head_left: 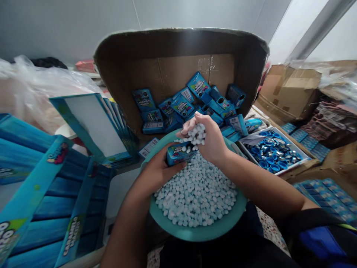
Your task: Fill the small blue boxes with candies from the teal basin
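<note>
Over a green basin (195, 234) full of pale blue candies (195, 197), my left hand (158, 167) is wrapped round a small blue candy tin (174, 154) printed "Caramelo Macizo". My right hand (210, 137) is cupped beside the tin's far end with a handful of the candies in it. Several candies lie at the tin's end, between it and my right palm. The tin's opening is partly hidden by the candies and my right hand.
Behind the basin, a large cardboard box (184, 67) on its side holds several blue packs (182, 106). Blue display boxes (69, 197) stand at left. A white tray (292, 163) of blue-and-silver lids (275, 150) sits at right, near brown cartons (290, 87).
</note>
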### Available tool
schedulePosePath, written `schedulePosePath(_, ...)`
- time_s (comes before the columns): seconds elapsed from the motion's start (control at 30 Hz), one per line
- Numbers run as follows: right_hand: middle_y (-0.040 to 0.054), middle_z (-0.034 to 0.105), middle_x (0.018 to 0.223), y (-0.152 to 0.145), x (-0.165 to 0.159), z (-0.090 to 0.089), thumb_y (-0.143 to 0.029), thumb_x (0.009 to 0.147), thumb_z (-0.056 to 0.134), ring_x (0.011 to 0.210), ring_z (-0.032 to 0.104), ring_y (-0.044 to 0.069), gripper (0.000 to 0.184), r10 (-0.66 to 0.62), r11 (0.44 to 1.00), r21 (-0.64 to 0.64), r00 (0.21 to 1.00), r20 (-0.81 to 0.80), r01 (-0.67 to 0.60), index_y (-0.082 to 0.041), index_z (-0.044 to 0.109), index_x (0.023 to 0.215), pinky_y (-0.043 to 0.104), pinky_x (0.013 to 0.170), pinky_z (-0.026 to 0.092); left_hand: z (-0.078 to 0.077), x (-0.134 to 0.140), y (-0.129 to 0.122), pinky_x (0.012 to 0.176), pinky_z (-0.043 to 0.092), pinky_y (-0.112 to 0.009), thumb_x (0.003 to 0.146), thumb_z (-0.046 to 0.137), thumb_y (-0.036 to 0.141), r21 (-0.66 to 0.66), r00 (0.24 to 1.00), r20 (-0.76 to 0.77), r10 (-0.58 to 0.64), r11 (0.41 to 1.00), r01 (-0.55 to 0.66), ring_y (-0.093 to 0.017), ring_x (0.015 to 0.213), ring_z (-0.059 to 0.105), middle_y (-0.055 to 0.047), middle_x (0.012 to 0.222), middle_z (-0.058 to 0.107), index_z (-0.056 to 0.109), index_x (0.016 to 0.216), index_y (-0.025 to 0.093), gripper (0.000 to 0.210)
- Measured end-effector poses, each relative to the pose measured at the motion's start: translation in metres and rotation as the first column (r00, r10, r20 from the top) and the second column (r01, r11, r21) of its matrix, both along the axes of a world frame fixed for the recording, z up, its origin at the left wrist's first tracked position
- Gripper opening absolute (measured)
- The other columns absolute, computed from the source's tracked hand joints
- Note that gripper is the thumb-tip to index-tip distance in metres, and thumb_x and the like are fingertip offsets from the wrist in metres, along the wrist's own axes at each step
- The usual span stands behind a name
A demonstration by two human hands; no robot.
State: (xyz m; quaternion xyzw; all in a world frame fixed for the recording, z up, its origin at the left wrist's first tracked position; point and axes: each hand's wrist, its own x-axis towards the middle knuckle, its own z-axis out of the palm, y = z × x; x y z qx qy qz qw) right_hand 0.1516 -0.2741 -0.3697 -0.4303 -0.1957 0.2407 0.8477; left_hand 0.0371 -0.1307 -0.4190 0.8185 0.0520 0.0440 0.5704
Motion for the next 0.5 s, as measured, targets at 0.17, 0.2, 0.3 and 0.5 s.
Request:
schedulePosePath(0.17, 0.0003, 0.059, 0.068, 0.0000, 0.0011, -0.0023, -0.071, 0.084, 0.071, 0.066, 0.061, 0.015, 0.055, -0.017, 0.999, -0.034, 0.999, 0.031, 0.018, -0.022, 0.059, 0.062, 0.033, 0.071, 0.059, -0.0007, 0.0006, 0.0004, 0.117, 0.048, -0.053, 0.084, 0.082, 0.045, -0.005, 1.000, 0.021, -0.016, 1.000, 0.016, -0.034, 0.135, 0.061, -0.008, 0.147, 0.064, 0.059, 0.143, 0.029, 0.066)
schedulePosePath(0.2, 0.0000, 0.059, 0.068, -0.0002, 0.0017, -0.0035, -0.071, 0.084, 0.072, 0.065, 0.060, 0.014, 0.055, -0.030, 0.998, -0.049, 0.998, 0.047, 0.032, -0.022, 0.060, 0.063, 0.032, 0.068, 0.057, -0.0013, 0.0006, 0.0008, 0.116, 0.049, -0.054, 0.084, 0.082, 0.045, -0.007, 1.000, 0.019, -0.012, 1.000, 0.012, -0.035, 0.133, 0.062, -0.008, 0.144, 0.066, 0.059, 0.143, 0.028, 0.065)
schedulePosePath(0.3, -0.0008, 0.058, 0.068, -0.0006, 0.0034, -0.0071, -0.068, 0.084, 0.074, 0.061, 0.057, 0.012, 0.051, -0.059, 0.995, -0.074, 0.992, 0.109, 0.067, -0.021, 0.062, 0.067, 0.027, 0.058, 0.050, -0.0032, 0.0003, 0.0017, 0.112, 0.052, -0.056, 0.082, 0.083, 0.048, -0.001, 1.000, 0.001, -0.002, 1.000, 0.002, -0.035, 0.125, 0.067, -0.009, 0.134, 0.070, 0.061, 0.138, 0.027, 0.063)
schedulePosePath(0.5, -0.0046, 0.056, 0.065, -0.0019, 0.0020, -0.0066, -0.055, 0.084, 0.077, 0.059, 0.059, 0.012, 0.036, -0.040, 0.997, -0.059, 0.991, 0.127, 0.048, -0.023, 0.062, 0.075, 0.025, 0.057, 0.048, -0.0013, 0.0000, -0.0001, 0.110, 0.052, -0.053, 0.083, 0.082, 0.048, 0.008, 1.000, 0.003, 0.002, 1.000, -0.002, -0.034, 0.123, 0.068, -0.009, 0.133, 0.071, 0.061, 0.137, 0.027, 0.062)
